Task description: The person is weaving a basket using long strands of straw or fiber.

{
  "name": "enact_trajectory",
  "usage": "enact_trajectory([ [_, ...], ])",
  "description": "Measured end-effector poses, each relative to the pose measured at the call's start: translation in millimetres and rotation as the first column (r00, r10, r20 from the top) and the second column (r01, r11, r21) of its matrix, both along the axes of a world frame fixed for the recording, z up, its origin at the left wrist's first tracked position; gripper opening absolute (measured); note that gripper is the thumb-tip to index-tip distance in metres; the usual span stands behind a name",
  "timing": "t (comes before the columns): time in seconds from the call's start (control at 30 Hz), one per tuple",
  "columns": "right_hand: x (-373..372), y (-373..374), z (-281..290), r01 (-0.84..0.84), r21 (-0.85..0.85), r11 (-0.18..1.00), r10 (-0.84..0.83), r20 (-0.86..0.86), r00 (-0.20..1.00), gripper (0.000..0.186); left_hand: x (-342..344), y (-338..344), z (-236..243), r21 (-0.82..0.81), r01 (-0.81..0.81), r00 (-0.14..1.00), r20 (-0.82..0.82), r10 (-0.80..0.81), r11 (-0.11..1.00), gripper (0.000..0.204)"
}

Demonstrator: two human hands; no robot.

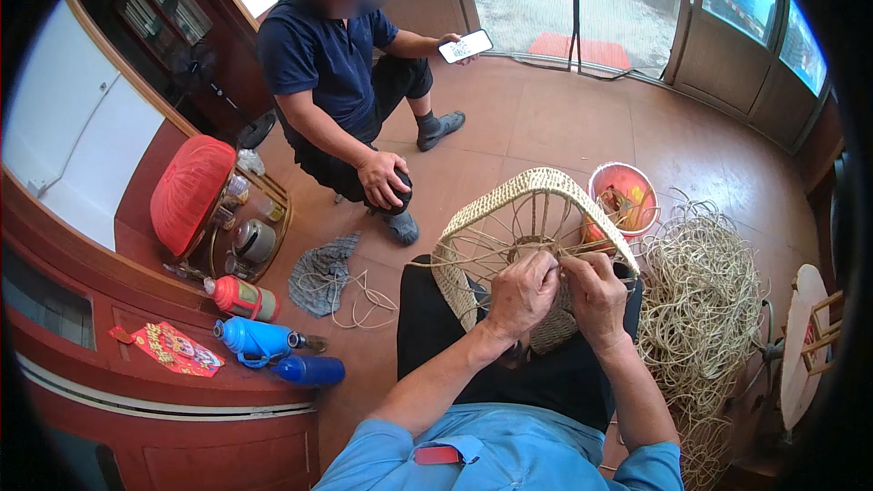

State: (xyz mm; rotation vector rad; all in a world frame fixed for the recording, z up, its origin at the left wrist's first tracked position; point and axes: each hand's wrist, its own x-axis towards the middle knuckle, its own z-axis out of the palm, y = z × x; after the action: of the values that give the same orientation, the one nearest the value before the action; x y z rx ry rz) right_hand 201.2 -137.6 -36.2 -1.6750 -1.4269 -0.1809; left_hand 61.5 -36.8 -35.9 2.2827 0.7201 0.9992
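A half-woven frame (482,203) of pale cord, with a plaited rim and thin bare strands across its middle, rests on my lap in the head view. Both of my hands are at its centre. My left hand (523,295) has its fingers closed on thin cord, its back toward me. My right hand (596,295), just beside it, pinches cord among the strands near the frame's right side. The exact points that my fingertips grip are partly hidden.
A seated person (309,55) holds a phone (466,45) ahead-left. Right are a bucket (623,182), a cord heap (700,300) and a wooden piece (805,345). Left are flasks (245,336), a grey cloth (323,268) and a red-covered rack (195,191). A glass door (618,0) stands behind.
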Motion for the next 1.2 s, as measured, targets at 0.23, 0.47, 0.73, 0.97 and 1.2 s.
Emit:
enact_trajectory([
  [0.23,5,0,-4,-0.018,-0.02,1.0,0.02,0.114,0.993,0.032,-1,-1,11,0.011,0.0,1.0,-0.012,0.0,1.0,0.008],
  [0.47,1,8,-5,0.041,-0.016,0.999,-0.039,0.118,0.992,0.015,1,8,22,-0.03,-0.006,1.0,-0.025,0.005,1.0,0.011],
  [0.73,-9,15,-4,0.095,-0.004,0.995,-0.094,0.088,0.992,0.01,24,24,37,0.118,-0.096,0.975,-0.189,0.117,0.988,0.019],
  [0.97,-11,14,-6,0.124,-0.039,0.992,-0.123,0.023,0.992,0.008,31,26,33,0.214,-0.086,0.982,-0.147,0.119,0.973,0.019],
  [1.2,-19,19,0,0.206,-0.102,0.973,-0.207,-0.004,0.978,0.006,15,24,33,-0.142,0.053,0.995,-0.073,-0.064,0.988,0.017],
])
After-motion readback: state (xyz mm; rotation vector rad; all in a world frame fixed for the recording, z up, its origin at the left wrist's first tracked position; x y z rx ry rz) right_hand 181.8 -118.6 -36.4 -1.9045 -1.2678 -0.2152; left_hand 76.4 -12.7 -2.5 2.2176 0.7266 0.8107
